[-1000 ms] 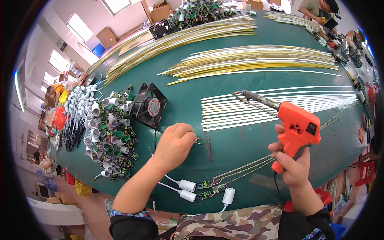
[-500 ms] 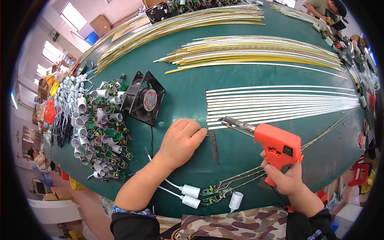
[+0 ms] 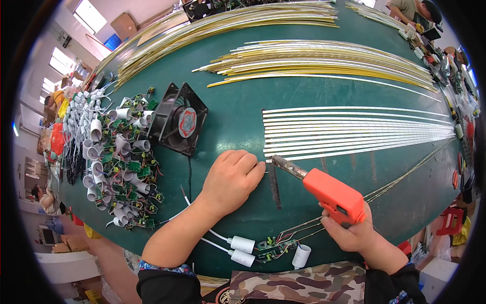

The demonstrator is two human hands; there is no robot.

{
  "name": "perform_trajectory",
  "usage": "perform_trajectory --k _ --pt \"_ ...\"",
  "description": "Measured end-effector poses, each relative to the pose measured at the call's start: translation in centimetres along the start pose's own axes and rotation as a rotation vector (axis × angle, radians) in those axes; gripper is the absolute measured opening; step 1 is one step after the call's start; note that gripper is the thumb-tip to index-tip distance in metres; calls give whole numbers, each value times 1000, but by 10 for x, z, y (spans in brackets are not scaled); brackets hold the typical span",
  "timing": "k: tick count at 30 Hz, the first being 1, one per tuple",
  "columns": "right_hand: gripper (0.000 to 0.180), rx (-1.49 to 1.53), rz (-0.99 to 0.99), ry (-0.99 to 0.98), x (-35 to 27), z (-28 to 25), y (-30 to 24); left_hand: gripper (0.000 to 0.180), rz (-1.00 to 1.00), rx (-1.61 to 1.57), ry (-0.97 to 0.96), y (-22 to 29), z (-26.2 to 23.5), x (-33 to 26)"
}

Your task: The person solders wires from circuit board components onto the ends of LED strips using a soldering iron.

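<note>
At the lower edge of the frame lie white plastic caps [image 3: 242, 244] on wires and a small green circuit board [image 3: 276, 245]. Just above, lower right, the right hand [image 3: 354, 233] grips an orange soldering gun [image 3: 334, 195], its metal tip reaching up-left to the near end of the white strips [image 3: 354, 134]. Centre frame, the left hand [image 3: 230, 177] lies curled on the green table [image 3: 228, 116], fingertips pinching something too small to make out right at the tip. This looks like a solder joint at the lowest strip's end; the next move calls for a steady tip and still fingers. Further up-left stand a black fan [image 3: 178, 120] and a heap of boards and caps [image 3: 119, 162]; yellow strips [image 3: 314, 55] fill the top.
</note>
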State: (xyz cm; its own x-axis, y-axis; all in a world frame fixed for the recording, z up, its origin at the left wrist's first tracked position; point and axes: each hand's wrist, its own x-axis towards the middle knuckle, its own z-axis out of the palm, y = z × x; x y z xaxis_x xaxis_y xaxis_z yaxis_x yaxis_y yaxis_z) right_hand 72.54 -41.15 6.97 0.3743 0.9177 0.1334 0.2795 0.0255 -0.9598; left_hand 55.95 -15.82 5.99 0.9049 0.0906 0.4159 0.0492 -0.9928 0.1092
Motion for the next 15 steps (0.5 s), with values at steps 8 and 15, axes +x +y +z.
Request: perform_trajectory --k 8,15 --pt "57 -102 -36 -35 1 0 -1 18 -3 -18 -4 0 -1 0" --pt "59 -217 -152 -41 6 -1 -3 18 -3 -20 -4 -1 1 1"
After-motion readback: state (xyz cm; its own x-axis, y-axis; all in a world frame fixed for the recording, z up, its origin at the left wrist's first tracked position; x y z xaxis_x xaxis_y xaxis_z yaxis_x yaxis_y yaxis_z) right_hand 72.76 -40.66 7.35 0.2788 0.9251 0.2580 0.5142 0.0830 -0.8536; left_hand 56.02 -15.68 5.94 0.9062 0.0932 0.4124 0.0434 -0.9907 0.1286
